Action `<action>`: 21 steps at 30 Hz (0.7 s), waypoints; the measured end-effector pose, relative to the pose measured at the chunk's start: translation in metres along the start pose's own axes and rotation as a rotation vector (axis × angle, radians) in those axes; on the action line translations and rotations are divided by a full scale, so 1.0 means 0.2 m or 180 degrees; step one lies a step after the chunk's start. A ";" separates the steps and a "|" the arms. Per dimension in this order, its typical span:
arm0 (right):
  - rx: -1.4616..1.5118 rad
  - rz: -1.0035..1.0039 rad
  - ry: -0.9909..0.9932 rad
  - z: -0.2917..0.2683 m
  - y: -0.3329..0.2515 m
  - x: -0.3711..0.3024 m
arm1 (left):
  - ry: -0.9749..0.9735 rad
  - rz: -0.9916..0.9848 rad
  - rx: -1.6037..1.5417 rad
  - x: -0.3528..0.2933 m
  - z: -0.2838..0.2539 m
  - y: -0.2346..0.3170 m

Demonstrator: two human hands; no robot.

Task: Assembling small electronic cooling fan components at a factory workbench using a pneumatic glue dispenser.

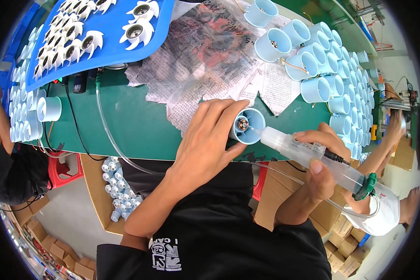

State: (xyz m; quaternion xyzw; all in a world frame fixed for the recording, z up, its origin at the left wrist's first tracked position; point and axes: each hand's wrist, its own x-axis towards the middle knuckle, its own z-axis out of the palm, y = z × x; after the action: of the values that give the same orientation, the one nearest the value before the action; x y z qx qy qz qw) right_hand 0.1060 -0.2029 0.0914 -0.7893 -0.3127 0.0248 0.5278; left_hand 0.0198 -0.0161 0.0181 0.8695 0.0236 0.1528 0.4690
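My left hand (210, 128) is closed round a light blue plastic cup-shaped housing (255, 122), its open mouth facing up toward me. Inside it sits a small round metal motor core (242, 124). In my right hand (324, 156) is a translucent dispensing syringe (303, 149) with a green cap at its rear and a clear hose. Its thin needle reaches into the housing, close to the core; whether it touches cannot be made out. The housing is held at the front edge of the green table (126, 121), beside torn printed paper.
Many similar blue housings (315, 88) stand at the right, some with wires. A blue tray (112, 42) of white fan impellers (135, 31) lies at the upper left. A cardboard box (95, 186) of parts sits below the table. Other people work at both sides.
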 end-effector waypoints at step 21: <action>0.2275 0.2396 0.0604 0.29 0.15 -0.04 | 0.0470 -0.0131 0.0208 -0.13 -0.18 -0.09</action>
State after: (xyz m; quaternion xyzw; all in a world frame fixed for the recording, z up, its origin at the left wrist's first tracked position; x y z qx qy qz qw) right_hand 0.0920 -0.1676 0.0386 -0.6166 0.0695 0.2462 0.7446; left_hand -0.0130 0.0178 0.0161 0.8701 0.0809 0.2059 0.4404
